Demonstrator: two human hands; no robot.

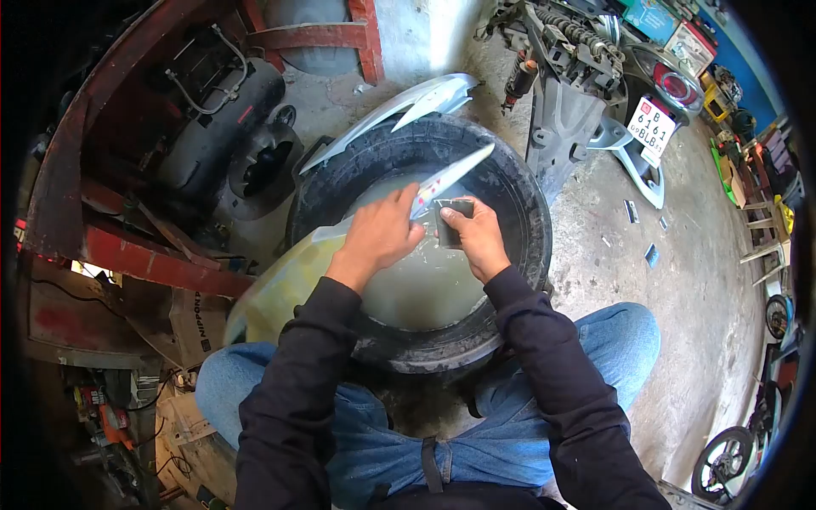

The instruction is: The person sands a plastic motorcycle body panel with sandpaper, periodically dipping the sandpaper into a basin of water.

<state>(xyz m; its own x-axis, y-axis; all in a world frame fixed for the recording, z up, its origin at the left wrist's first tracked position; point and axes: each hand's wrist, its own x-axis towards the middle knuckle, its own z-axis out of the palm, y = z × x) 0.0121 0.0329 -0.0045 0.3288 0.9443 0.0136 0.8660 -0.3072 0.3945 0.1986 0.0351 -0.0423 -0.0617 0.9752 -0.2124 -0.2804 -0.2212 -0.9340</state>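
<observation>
A long motorcycle body panel, white with small red marks near its pointed end, lies slantwise across a black tub of cloudy water. Its wide, yellowish end reaches the tub's left side. My left hand bends over the panel's middle and holds it, the fingertips near the red marks. Between the thumb and fingers of my right hand is a dark grey square of sandpaper, thumb on top, just beside the panel and above the water.
Another white body panel rests on the tub's far rim. To the left stand a dark compressor tank and a red frame. A partly stripped motorcycle with a number plate is at back right. Small scraps lie on the concrete floor.
</observation>
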